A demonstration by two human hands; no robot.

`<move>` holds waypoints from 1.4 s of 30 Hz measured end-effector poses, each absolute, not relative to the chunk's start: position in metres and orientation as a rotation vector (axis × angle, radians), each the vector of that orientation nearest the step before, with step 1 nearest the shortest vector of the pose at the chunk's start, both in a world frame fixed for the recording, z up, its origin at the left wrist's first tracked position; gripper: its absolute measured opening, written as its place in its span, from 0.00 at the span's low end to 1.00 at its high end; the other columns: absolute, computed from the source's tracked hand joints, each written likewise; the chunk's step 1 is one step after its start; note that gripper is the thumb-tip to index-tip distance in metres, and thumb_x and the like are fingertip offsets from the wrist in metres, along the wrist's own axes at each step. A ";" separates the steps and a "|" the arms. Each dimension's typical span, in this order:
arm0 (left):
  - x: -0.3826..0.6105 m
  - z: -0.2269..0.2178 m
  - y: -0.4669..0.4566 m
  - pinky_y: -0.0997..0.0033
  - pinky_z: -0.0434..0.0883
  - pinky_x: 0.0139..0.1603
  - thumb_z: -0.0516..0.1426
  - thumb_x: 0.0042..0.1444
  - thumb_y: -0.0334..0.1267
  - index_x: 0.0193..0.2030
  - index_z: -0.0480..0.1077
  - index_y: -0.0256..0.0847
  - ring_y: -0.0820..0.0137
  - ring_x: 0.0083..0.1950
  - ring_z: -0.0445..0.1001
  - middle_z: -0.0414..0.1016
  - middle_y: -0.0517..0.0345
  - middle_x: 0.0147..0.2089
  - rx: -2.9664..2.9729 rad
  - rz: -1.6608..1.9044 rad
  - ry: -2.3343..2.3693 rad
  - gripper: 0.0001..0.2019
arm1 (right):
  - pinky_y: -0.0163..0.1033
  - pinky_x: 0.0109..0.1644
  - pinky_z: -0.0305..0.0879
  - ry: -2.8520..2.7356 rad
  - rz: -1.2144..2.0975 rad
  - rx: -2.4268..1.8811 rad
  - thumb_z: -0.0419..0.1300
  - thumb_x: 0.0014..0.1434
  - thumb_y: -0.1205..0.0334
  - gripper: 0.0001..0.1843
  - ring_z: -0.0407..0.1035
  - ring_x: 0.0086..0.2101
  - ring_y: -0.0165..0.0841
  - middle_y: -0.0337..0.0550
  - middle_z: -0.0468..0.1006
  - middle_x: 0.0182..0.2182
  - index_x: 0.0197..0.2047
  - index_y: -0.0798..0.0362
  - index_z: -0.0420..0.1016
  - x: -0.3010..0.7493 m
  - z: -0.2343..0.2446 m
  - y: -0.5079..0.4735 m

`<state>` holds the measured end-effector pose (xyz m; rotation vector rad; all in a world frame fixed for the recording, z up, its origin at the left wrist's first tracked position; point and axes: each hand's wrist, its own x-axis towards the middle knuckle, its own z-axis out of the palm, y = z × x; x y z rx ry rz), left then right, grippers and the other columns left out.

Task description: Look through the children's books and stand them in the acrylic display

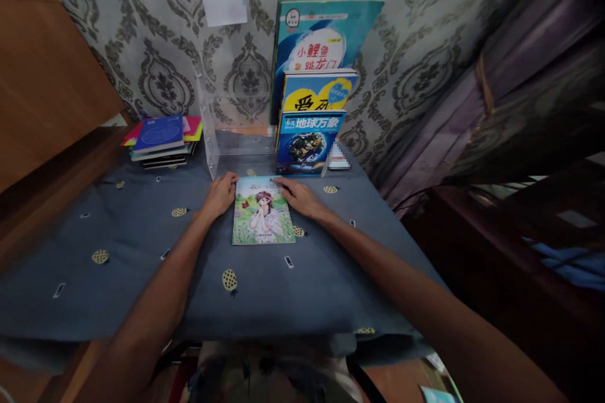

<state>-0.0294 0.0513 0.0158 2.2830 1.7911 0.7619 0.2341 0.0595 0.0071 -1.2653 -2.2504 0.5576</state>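
A thin picture book (263, 214) with a girl on its cover lies flat on the grey-blue tablecloth (142, 245), just in front of a clear acrylic book stand (222, 138). My left hand (220, 194) rests at the book's upper left corner, fingers curled against the edge. My right hand (299, 195) lies on the upper right corner with fingers stretched across the cover. Several colourful books (309, 138) stand upright in the stand's right part, the tallest at the back.
A stack of flat books (163, 140) lies at the table's back left. A patterned wall (189, 44) rises behind the stand, a wooden panel (42, 75) at left, dark curtains (520, 75) at right. The table's front edge is near my body.
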 end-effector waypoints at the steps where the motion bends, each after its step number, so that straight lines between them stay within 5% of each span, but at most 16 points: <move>1: -0.029 0.016 0.051 0.59 0.68 0.60 0.48 0.61 0.27 0.53 0.67 0.41 0.61 0.55 0.75 0.79 0.52 0.55 2.289 0.753 1.799 0.16 | 0.52 0.67 0.59 -2.241 0.555 -1.278 0.49 0.67 0.66 0.23 0.65 0.62 0.38 0.47 0.72 0.62 0.64 0.51 0.68 0.235 0.007 0.060; 20: -0.022 0.017 0.045 0.58 0.69 0.59 0.49 0.61 0.30 0.55 0.67 0.40 0.59 0.55 0.74 0.78 0.48 0.55 2.361 0.692 1.845 0.16 | 0.49 0.53 0.70 -2.228 0.702 -1.056 0.52 0.67 0.63 0.19 0.72 0.47 0.40 0.49 0.80 0.46 0.56 0.50 0.76 0.264 0.022 -0.067; 29: -0.014 0.022 0.037 0.56 0.68 0.59 0.48 0.63 0.31 0.59 0.66 0.36 0.56 0.56 0.73 0.76 0.42 0.54 2.405 0.597 1.910 0.19 | 0.56 0.65 0.59 -2.283 0.446 -1.242 0.53 0.66 0.62 0.21 0.65 0.61 0.45 0.55 0.71 0.62 0.59 0.55 0.73 0.239 0.008 -0.025; 35: -0.007 0.024 0.031 0.59 0.69 0.55 0.49 0.63 0.31 0.56 0.69 0.36 0.57 0.53 0.74 0.78 0.44 0.49 2.314 0.626 2.036 0.16 | 0.54 0.66 0.58 -2.216 0.344 -1.391 0.54 0.65 0.64 0.22 0.63 0.63 0.46 0.56 0.68 0.64 0.61 0.54 0.71 0.220 0.002 -0.006; 42: -0.004 0.014 0.046 0.61 0.71 0.53 0.55 0.56 0.28 0.51 0.72 0.38 0.61 0.47 0.77 0.80 0.49 0.45 1.766 1.071 1.816 0.16 | 0.57 0.67 0.58 -2.138 0.350 -1.298 0.54 0.64 0.63 0.22 0.64 0.62 0.47 0.56 0.68 0.64 0.61 0.53 0.71 0.225 -0.015 -0.001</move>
